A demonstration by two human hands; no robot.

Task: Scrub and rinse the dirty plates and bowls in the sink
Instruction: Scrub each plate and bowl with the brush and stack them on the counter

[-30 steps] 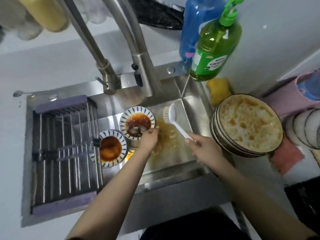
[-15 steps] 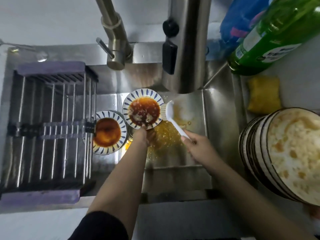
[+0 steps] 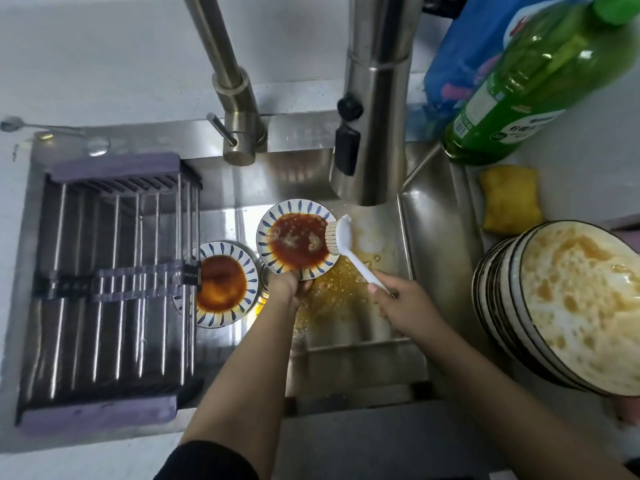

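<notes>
plate (image 3: 297, 244) held, brush (image 3: 341, 237) at rim

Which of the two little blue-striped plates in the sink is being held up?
The plate with red sauce, gripped by the left hand and touched by the brush. The orange-sauce plate lies beside it, untouched.

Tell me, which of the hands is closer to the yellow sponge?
The right. The right hand grips the white brush in the sink, below and left of the sponge on the counter. The left hand holds the saucy plate farther left.
</notes>
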